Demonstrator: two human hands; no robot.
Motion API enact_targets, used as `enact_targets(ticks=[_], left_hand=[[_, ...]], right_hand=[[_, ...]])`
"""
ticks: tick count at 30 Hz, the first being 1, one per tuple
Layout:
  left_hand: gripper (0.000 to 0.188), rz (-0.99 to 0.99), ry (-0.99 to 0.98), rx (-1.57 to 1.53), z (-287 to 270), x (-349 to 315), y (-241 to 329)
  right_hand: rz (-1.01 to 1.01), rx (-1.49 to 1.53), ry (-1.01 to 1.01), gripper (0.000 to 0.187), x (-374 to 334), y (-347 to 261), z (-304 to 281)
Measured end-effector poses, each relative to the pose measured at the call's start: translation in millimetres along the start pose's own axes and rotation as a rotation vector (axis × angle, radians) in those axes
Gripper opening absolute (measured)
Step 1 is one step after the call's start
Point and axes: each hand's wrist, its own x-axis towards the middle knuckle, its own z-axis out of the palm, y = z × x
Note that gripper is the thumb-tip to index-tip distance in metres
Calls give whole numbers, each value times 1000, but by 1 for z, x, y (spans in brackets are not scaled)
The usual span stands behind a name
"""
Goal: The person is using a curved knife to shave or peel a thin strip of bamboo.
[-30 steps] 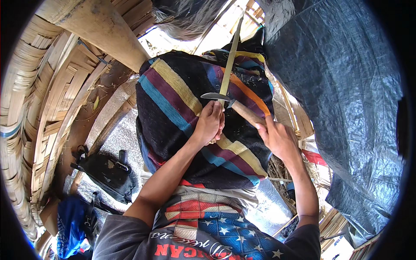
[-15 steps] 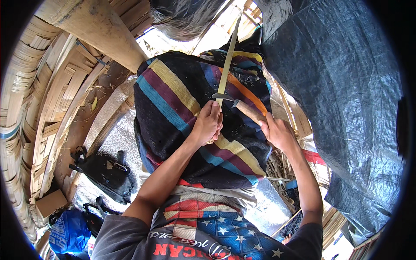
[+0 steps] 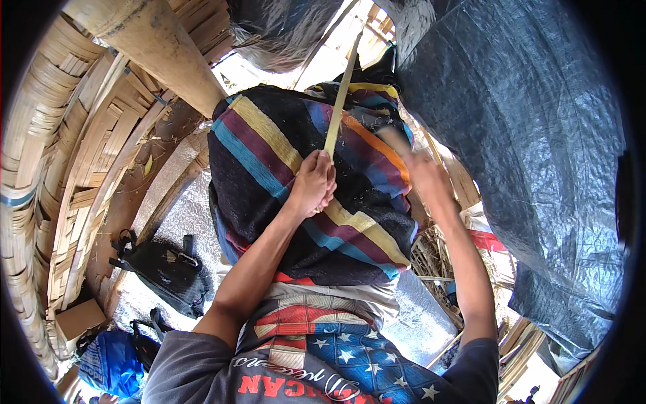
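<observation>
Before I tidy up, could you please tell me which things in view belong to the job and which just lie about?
In use:
long, flat, pale-yellow strip, in the left hand
blurred brown-handled tool, in the right hand
black cloth with coloured stripes, over the lap

Apparently lying about:
black mesh-sided bag
blue plastic bag
brown cardboard box

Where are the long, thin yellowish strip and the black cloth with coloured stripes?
Long, thin yellowish strip [image 3: 340,104], head view: about the middle of its visible length.
Black cloth with coloured stripes [image 3: 356,182], head view: a dark area near its middle.

Left hand [image 3: 313,183] around strip [image 3: 340,101] (pale, slender)
</observation>
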Motion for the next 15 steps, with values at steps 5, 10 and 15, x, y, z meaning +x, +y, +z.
enact_targets(ticks=[5, 10, 15], left_hand=[[36, -8, 6, 7, -3, -2, -1], [34, -18, -13, -1, 1, 3, -5], [34, -66, -14, -45, -4, 4, -1]], right_hand=[[213, 113, 231, 58, 0, 32, -73], [-65, 205, 66, 57, -58, -19, -54], [-388, 323, 26, 32, -81, -42, -26]])
